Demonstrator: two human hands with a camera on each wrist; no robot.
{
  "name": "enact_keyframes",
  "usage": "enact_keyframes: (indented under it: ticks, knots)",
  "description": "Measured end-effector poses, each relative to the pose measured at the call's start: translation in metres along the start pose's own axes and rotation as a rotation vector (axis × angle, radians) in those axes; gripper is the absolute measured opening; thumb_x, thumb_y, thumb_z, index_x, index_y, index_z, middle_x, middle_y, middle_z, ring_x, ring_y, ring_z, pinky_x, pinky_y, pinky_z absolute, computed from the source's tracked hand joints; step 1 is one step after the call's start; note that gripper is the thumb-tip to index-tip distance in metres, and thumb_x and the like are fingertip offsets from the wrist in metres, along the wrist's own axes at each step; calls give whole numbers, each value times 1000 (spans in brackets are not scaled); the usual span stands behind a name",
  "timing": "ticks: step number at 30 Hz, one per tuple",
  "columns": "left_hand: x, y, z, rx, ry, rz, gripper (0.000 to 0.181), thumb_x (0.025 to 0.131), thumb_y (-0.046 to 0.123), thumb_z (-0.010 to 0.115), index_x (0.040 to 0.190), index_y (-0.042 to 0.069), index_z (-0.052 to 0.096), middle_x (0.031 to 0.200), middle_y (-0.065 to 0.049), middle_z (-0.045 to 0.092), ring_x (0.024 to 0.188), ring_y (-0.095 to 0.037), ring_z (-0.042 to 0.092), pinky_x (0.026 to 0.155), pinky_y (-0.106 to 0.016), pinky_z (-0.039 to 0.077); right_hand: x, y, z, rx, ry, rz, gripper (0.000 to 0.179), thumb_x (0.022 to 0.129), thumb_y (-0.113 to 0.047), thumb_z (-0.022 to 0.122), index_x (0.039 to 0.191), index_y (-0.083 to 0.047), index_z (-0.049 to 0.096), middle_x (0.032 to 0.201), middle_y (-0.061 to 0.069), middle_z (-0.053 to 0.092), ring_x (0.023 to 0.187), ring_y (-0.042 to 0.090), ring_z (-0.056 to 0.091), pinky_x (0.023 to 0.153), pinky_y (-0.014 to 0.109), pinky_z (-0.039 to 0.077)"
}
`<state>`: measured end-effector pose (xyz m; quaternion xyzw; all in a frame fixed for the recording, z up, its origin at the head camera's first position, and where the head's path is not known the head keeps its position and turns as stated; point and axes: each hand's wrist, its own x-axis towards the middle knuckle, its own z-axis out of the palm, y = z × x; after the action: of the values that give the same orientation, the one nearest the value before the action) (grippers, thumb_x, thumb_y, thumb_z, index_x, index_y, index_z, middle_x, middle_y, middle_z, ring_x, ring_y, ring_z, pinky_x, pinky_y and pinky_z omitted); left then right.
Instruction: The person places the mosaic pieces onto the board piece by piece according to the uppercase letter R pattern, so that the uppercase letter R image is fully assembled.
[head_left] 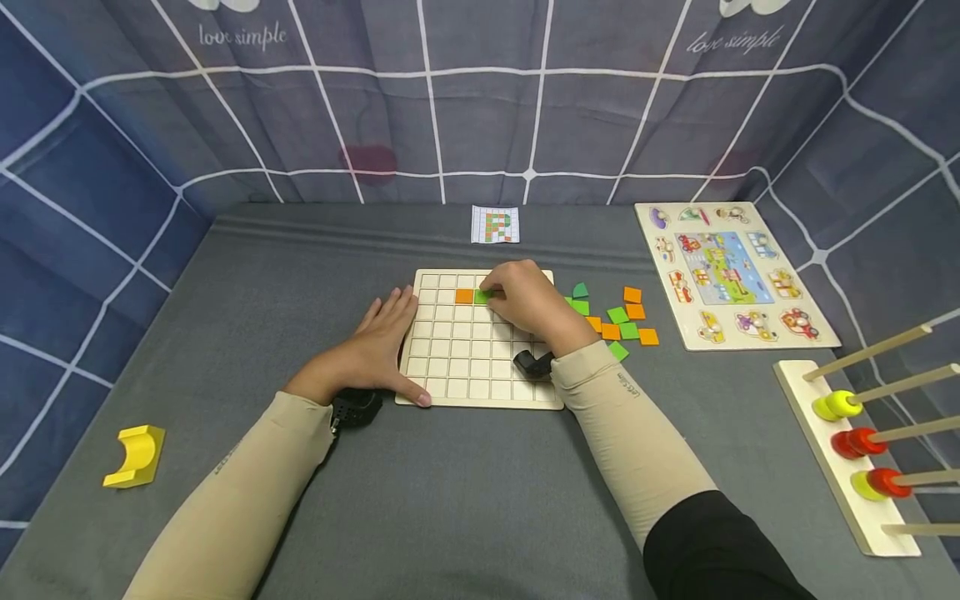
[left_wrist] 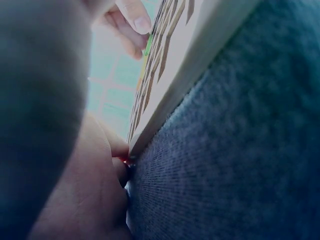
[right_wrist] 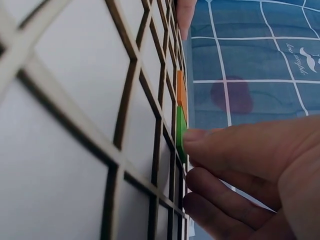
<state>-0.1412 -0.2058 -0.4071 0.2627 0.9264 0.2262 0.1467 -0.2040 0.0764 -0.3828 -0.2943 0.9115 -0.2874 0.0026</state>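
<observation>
A pale wooden grid board (head_left: pixel 468 367) lies flat at mid-table. In one of its upper rows sits an orange square tile (head_left: pixel 464 297), with a green square tile (head_left: pixel 482 297) directly to its right. My right hand (head_left: pixel 525 300) reaches over the board's upper right and holds the green tile with thumb and fingertips; the right wrist view shows the thumb (right_wrist: pixel 197 137) against that tile (right_wrist: pixel 180 132). My left hand (head_left: pixel 382 350) rests along the board's left edge, fingers stretched out and thumb at the lower left corner.
Loose orange and green tiles (head_left: pixel 628 331) lie right of the board. Behind it is a small pattern card (head_left: pixel 496 225). A picture puzzle (head_left: pixel 723 267) and a peg stand with rings (head_left: pixel 847 458) occupy the right side; a yellow arch block (head_left: pixel 137 456) stands at left. Curtains enclose the table.
</observation>
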Motion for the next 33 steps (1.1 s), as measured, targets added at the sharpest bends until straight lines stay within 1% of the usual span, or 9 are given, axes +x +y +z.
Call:
enact_keyframes:
  ticks: [4, 7, 9, 14, 16, 20, 23, 31, 33]
  knots:
    - [0, 0, 0, 4, -4, -5, 164, 57, 72, 94, 164, -9, 0, 172, -25, -10, 157, -37, -13, 122, -51, -12, -2, 3, -1, 11, 9, -5, 25, 90, 4, 75, 114, 0, 81, 113, 10, 77, 101, 21, 69, 90, 35, 54]
    - [0, 1, -1, 0, -8, -11, 164, 58, 72, 94, 164, -8, -1, 172, -24, -10, 157, -37, -13, 122, -51, -11, -4, 6, -1, 8, 18, -13, 24, 89, 4, 75, 112, -1, 82, 111, 9, 77, 96, 19, 68, 87, 35, 53]
    - [0, 3, -2, -4, -7, -11, 163, 58, 70, 95, 164, -9, 0, 171, -25, -10, 157, -37, -13, 122, -52, -11, -5, 9, -2, -3, 22, -20, 18, 90, 3, 74, 105, -3, 83, 101, 7, 76, 87, 19, 64, 80, 34, 51]
    - [0, 5, -4, -5, -10, -14, 163, 58, 70, 95, 164, -9, 0, 171, -24, -10, 157, -37, -13, 123, -52, -11, -13, 14, -8, -8, 28, 0, 15, 94, 0, 74, 106, -2, 82, 102, 8, 76, 92, 20, 68, 84, 35, 52]
    - [-1, 5, -4, -5, -13, -14, 163, 58, 70, 95, 164, -9, -1, 171, -24, -11, 157, -37, -13, 123, -52, -11, -17, 16, -11, -10, 33, 9, 19, 94, -1, 75, 113, -1, 81, 110, 10, 77, 99, 22, 70, 89, 37, 54]
    - [-1, 4, -3, -7, -19, -15, 163, 58, 70, 95, 164, -8, -1, 171, -24, -12, 157, -36, -14, 122, -52, -12, -24, 21, -17, -27, 43, 7, 20, 94, -1, 77, 113, 0, 81, 109, 12, 77, 95, 24, 69, 87, 40, 54]
    - [0, 3, -2, 3, -26, -20, 163, 58, 71, 94, 165, -7, -2, 172, -22, -13, 157, -35, -15, 122, -51, -12, -30, 27, -22, -30, 56, 16, 20, 93, -1, 77, 113, 1, 80, 109, 13, 77, 95, 25, 70, 88, 41, 54]
    - [0, 2, -2, -1, -7, -3, 163, 58, 70, 95, 164, -9, -1, 171, -25, -11, 157, -38, -13, 122, -52, -11, -47, 43, -34, -40, 50, 84, 22, 95, -3, 78, 117, 2, 79, 109, 15, 75, 94, 28, 68, 85, 44, 55]
    - [0, 2, -1, -3, -9, -5, 163, 58, 70, 95, 164, -8, -1, 171, -24, -11, 157, -37, -13, 122, -52, -11, -51, 47, -37, -50, 50, 96, 22, 95, -3, 78, 117, 1, 79, 111, 15, 74, 97, 30, 68, 87, 45, 55]
